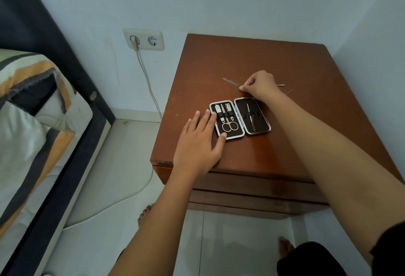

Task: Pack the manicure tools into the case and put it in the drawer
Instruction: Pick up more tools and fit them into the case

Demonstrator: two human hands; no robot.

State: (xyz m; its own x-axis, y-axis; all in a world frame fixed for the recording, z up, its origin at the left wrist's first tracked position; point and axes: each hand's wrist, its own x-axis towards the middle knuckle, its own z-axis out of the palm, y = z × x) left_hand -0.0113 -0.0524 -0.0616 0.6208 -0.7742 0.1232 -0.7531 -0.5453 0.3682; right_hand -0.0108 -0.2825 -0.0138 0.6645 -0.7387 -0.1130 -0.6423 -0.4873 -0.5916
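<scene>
The dark manicure case lies open flat on the brown nightstand. Its left half holds clippers and small scissors under elastic loops; its right half holds tweezers. My left hand rests flat on the nightstand with fingertips on the case's left edge. My right hand sits behind the case, pinching the end of a thin metal nail file that lies on the wood. Two more slim metal tools stick out from behind my right hand. The drawer front below the top is shut.
A bed with a patterned pillow stands at the left. A wall socket with a plugged cable hangs between bed and nightstand. Walls close in behind and to the right. My bare feet stand on the tiled floor.
</scene>
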